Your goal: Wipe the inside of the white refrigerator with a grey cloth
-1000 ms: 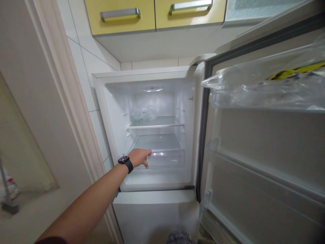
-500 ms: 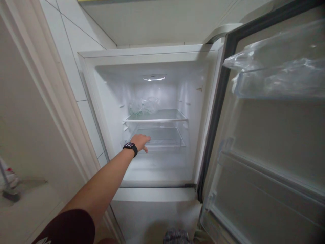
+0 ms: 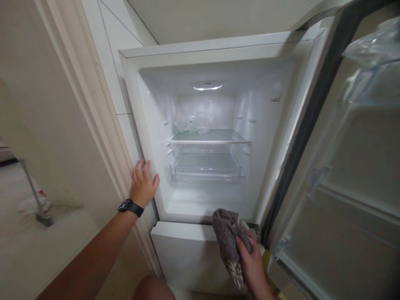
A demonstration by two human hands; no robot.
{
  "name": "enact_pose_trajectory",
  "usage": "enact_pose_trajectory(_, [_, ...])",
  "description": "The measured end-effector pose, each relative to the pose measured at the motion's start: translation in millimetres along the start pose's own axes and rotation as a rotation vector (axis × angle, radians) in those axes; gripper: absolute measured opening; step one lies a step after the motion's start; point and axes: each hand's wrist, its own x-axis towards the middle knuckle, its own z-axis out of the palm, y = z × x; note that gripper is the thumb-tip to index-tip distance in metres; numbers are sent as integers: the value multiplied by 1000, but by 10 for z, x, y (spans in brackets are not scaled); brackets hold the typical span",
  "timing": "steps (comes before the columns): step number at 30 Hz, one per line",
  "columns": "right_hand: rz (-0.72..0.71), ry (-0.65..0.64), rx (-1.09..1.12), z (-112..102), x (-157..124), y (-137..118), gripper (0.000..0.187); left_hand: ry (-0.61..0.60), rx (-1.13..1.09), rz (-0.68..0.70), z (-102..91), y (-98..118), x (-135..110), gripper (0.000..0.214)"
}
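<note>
A person's left hand (image 3: 143,184), spread and empty, is resting at the refrigerator's edge (image 3: 140,125), center-left, while, lower center-right, the right hand (image 3: 252,264) is clutching a gray cloth (image 3: 227,233) not yet on the shelves (image 3: 217,136), the door (image 3: 353,166) already open at right.

Your cloth (image 3: 227,233) is hiding part of your right hand (image 3: 252,262), the door (image 3: 356,166) is running off the right edge, and your watch (image 3: 125,204) is looking too tiny to read.
</note>
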Motion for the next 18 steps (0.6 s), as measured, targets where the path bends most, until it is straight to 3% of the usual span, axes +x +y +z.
enact_pose_trajectory(3, [-236, -74, -89, 390, 418, -409, 61, 21, -72, -48, 224, -9, -103, 82])
enact_pose_trajectory(5, [-370, -143, -159, 605, 624, -580, 62, 60, -52, -78, 423, -1, -154, 85])
enact_pose_trajectory(8, [-444, -261, -487, 872, 789, -663, 75, 128, -3, -40, 694, -76, -207, 84])
enact_pose_trajectory(10, [-463, -300, -765, 1027, 847, -649, 75, 181, -7, 4, 816, -160, -234, 85])
enact_pose_trajectory(12, [-474, -334, -892, 1168, 915, -624, 71, 233, -31, 35, 885, -225, -260, 88])
enact_pose_trajectory(15, [-470, -379, -818, 1361, 1085, -601, 64, 282, -66, 41, 926, -262, -297, 89])
enact_pose_trajectory(18, [-409, -313, -552, 1566, 1345, -602, 57, 281, -85, 24, 945, -264, -326, 87])
